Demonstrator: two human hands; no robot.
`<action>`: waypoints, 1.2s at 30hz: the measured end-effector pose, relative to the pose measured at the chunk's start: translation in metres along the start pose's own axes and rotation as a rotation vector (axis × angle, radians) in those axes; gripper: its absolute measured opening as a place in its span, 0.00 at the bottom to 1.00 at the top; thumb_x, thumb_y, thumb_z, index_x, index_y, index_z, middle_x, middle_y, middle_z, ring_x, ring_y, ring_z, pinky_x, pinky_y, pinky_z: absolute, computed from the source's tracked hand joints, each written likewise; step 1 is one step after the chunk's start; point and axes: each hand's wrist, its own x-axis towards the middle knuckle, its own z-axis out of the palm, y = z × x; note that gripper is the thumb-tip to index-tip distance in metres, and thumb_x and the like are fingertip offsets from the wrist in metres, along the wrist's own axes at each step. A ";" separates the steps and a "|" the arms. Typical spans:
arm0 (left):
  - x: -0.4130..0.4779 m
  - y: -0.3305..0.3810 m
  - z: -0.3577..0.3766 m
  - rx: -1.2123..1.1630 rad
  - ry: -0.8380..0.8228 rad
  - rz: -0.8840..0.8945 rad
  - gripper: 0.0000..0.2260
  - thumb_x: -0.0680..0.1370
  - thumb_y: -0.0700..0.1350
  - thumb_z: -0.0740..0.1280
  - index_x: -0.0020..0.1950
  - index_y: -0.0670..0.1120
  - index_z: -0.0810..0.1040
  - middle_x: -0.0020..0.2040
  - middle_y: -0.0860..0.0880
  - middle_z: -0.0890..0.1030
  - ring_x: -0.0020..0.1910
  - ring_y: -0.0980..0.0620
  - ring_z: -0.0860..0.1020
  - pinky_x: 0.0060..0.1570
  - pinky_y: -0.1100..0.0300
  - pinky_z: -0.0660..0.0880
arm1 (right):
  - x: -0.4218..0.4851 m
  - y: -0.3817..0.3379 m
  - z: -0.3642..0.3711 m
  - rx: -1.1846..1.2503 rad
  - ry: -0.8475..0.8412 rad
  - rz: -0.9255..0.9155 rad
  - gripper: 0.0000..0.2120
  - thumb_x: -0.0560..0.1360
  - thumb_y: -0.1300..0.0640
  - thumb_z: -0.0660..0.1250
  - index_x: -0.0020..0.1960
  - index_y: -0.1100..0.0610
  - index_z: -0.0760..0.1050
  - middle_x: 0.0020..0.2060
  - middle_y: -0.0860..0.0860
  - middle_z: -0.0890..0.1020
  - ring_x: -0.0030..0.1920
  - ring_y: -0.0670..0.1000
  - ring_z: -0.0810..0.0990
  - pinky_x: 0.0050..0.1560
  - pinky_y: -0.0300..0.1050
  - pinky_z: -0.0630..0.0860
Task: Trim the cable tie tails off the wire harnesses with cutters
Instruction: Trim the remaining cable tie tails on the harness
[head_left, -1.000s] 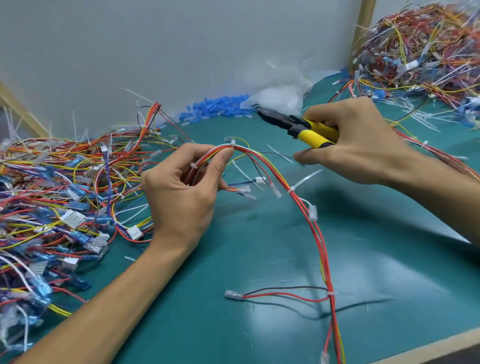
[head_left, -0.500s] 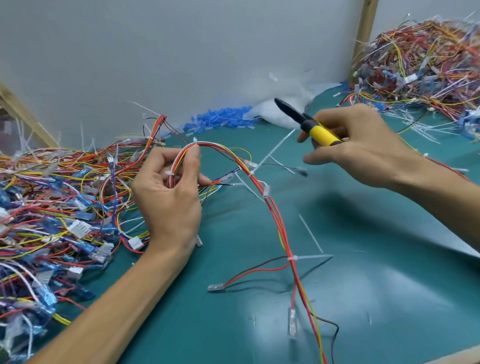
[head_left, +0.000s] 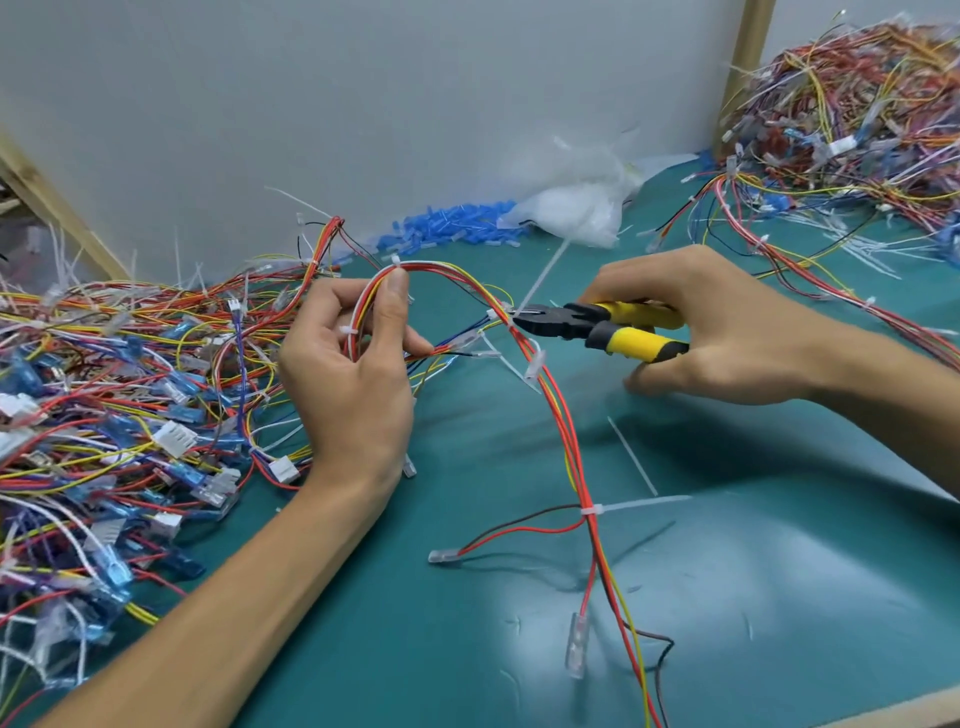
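Note:
My left hand (head_left: 353, 384) pinches a looped wire harness (head_left: 563, 431) of red, yellow and white wires above the green mat. My right hand (head_left: 711, 322) grips yellow-and-black cutters (head_left: 597, 325). Their black jaws sit at a white cable tie on the harness, right where its long tail (head_left: 543, 278) sticks up and to the right. Lower down the harness another cable tie (head_left: 592, 511) carries a long white tail lying to the right. A tie near my left thumb shows only a short stub.
A big heap of harnesses with blue and white connectors (head_left: 119, 415) fills the left side. Another heap (head_left: 857, 119) lies at the back right. Blue sleeves (head_left: 447, 228) and a plastic bag (head_left: 576, 208) sit by the wall. Cut tails (head_left: 631, 457) litter the green mat (head_left: 779, 597).
My right hand has come down and left, bringing the cutter jaws from up in the air onto the cable tie. My left hand keeps its hold on the harness loop.

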 end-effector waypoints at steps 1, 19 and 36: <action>0.000 0.000 0.000 0.002 -0.005 0.002 0.08 0.82 0.48 0.71 0.46 0.46 0.78 0.29 0.48 0.81 0.27 0.56 0.77 0.35 0.58 0.70 | 0.000 -0.001 0.001 -0.002 0.001 -0.010 0.14 0.62 0.58 0.72 0.47 0.48 0.79 0.37 0.49 0.77 0.40 0.55 0.74 0.39 0.59 0.74; -0.014 0.018 -0.004 0.498 -0.099 0.576 0.18 0.76 0.47 0.72 0.65 0.45 0.78 0.63 0.43 0.70 0.66 0.46 0.70 0.66 0.41 0.68 | -0.004 -0.010 0.006 -0.015 0.064 0.094 0.13 0.60 0.53 0.71 0.41 0.61 0.82 0.25 0.51 0.66 0.27 0.48 0.59 0.28 0.42 0.54; -0.015 0.002 0.006 -0.469 -0.696 -0.471 0.08 0.77 0.41 0.67 0.52 0.38 0.76 0.38 0.46 0.82 0.27 0.48 0.75 0.29 0.60 0.74 | -0.002 -0.010 0.024 -0.061 0.111 0.076 0.13 0.67 0.64 0.75 0.35 0.62 0.71 0.29 0.58 0.62 0.32 0.50 0.55 0.31 0.46 0.50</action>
